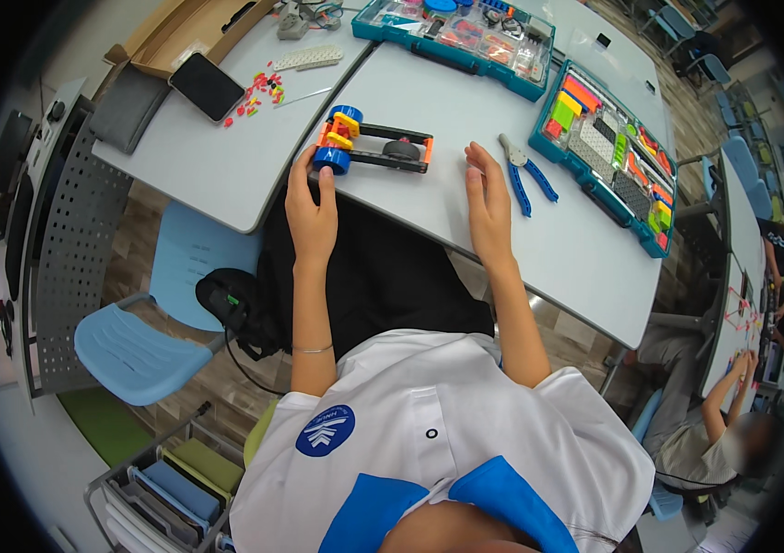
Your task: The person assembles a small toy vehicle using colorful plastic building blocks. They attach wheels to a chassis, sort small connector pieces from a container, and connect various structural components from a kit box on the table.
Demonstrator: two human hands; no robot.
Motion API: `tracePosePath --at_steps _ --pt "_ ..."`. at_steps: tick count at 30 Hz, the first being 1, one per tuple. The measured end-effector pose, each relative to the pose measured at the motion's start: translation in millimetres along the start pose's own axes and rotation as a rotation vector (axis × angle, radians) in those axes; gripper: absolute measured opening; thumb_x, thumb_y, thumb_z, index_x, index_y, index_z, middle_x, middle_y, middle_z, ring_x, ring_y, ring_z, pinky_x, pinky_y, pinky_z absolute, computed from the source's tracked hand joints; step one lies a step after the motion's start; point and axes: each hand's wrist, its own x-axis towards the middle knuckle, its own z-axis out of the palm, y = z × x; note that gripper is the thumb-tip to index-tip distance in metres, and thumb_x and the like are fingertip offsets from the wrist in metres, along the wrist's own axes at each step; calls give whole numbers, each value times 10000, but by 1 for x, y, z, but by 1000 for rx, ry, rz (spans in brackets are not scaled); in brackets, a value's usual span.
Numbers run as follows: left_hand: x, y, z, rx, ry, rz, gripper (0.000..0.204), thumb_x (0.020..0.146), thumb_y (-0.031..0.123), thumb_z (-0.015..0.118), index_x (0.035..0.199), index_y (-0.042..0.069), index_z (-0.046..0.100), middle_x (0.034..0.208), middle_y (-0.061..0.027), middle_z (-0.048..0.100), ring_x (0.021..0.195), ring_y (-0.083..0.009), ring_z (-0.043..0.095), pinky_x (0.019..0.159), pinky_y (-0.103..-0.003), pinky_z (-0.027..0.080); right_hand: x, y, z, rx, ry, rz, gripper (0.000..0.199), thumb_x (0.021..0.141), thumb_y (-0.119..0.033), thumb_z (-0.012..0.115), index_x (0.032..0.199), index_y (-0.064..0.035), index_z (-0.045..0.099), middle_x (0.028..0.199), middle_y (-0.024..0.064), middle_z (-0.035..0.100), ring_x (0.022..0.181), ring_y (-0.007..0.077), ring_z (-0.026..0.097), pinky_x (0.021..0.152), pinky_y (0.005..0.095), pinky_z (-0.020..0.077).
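Apparently touching, with a loosely opened left hand (312,212), the near blue round wheel (331,161) of a small black-yellow-orange plastic wheeled model (343,135) sitting on the smooth white tabletop (576,267); holding an empty, wide right hand (491,207) apart. Probably handling light, stiff, rolling readily; best gripping by the black side beams (390,132).

Two hands (311,221) (491,210) are showing mid-frame. One wheeled model (340,135) is showing two blue wheels (331,162) (348,112), one dark wheel (401,150). One pair of pliers (517,158) is lying right of centre; two teal cases (466,64) (587,187) are sitting upper centre-right; one phone (208,87), one cardboard box (175,37) are lying upper left.
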Motion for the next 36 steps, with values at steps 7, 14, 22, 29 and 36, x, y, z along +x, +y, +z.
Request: tracePosePath --at_steps 7,14,22,29,36 --pt "4 22 -4 -22 -169 -39 347 1005 194 550 1280 -15 587 1230 -174 658 1183 -260 606 1043 -359 415 2 -1 5 -17 -36 42 450 1026 -289 503 1373 -2 491 1328 190 534 1222 292 531 1065 373 388" --pt "8 31 -14 -95 -292 -100 324 1018 173 533 1289 3 585 1210 -144 680 1173 -212 615 1022 -337 436 2 5 7 -137 157 -16 509 1037 -285 484 1426 34 406 1355 198 462 1247 304 471 1098 387 338" --pt "-15 49 -15 -284 -250 -185 415 998 88 556 1395 -2 479 1364 -177 565 1295 -235 534 1054 -336 424 -2 -11 6 1 24 105 481 1026 -239 503 1417 30 430 1454 238 461 1359 330 454 1126 401 328" --pt "-19 51 -1 77 -98 -75 671 911 173 702 1472 7 372 1435 -206 476 1327 -308 470 1101 -430 380 -3 -5 3 -111 -47 49 418 1030 -248 482 1366 0 502 1350 185 543 1266 308 509 1086 396 376" --pt "-8 57 5 4 -205 -51 631 916 145 673 1458 -4 385 1399 -204 531 1342 -313 477 1137 -386 322 -4 -4 5 -47 33 100 447 1023 -227 500 1404 2 452 1423 202 464 1305 319 466 1104 407 353"
